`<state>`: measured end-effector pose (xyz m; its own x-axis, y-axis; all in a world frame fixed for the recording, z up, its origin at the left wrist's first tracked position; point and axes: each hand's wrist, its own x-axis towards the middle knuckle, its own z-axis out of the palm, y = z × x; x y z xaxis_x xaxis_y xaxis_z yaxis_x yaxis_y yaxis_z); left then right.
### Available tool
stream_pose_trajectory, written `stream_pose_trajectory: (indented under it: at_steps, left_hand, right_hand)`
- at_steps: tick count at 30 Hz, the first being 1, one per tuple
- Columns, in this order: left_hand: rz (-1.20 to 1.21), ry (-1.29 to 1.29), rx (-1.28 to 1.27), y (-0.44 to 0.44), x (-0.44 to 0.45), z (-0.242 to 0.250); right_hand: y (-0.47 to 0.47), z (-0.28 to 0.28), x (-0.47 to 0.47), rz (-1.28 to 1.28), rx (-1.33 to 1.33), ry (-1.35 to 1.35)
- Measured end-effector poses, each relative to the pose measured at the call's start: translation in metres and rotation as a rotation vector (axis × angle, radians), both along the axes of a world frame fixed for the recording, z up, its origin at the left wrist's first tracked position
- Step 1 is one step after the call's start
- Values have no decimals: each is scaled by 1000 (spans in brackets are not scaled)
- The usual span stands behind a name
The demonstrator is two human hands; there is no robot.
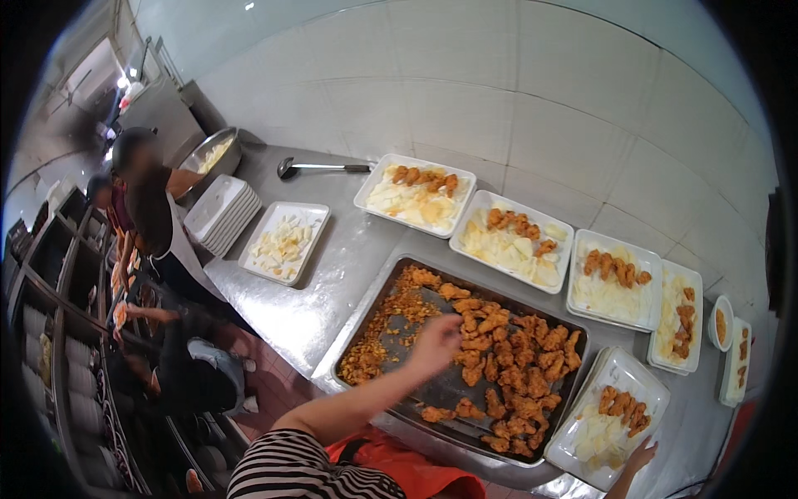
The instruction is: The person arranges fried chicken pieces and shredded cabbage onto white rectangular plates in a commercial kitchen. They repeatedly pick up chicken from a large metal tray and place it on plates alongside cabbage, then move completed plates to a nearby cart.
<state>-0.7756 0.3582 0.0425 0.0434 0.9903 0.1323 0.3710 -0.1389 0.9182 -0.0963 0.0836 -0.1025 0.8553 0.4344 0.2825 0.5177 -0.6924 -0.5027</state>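
My left hand point(436, 342), blurred, is over the large dark metal tray point(430, 388), beside the pile of fried chicken pieces point(523, 374). Whether it holds a piece I cannot tell. My right hand point(641, 456) is at the lower right edge of a white rectangular dish point(576, 436), its fingers apart. A row of chicken pieces point(623, 408) and pale chips or slices point(601, 440) lie in that dish. Golden crumbs point(374, 340) cover the left part of the metal tray.
Several white dishes point(458, 227) with chicken line the tiled wall. A ladle point(324, 168), a dish of pale pieces point(283, 240), stacked white dishes point(224, 215) and a metal bowl point(227, 156) stand left. Co-workers point(149, 206) are at the far left, near shelving point(62, 312).
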Motion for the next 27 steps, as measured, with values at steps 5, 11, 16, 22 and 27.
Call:
stream_pose_trajectory:
  at_steps: [5, 11, 16, 22, 27]
  left_hand:
    - [438, 686, 51, 55, -249, -58]
    - [494, 953, -298, 123, -409, -83]
    - [328, 1030, -171, 116, -429, -101]
    - [-5, 925, -100, 62, -396, -84]
    - [-110, 822, -77, 15, -354, -89]
  right_hand:
    - [87, 89, -148, 234, 266, -103]
    - [152, 131, -392, 487, 197, 23]
    - [182, 137, -588, 589, 52, 324]
    - [174, 109, -694, 744, 41, 432]
    - [156, 106, -707, 788, 127, 455]
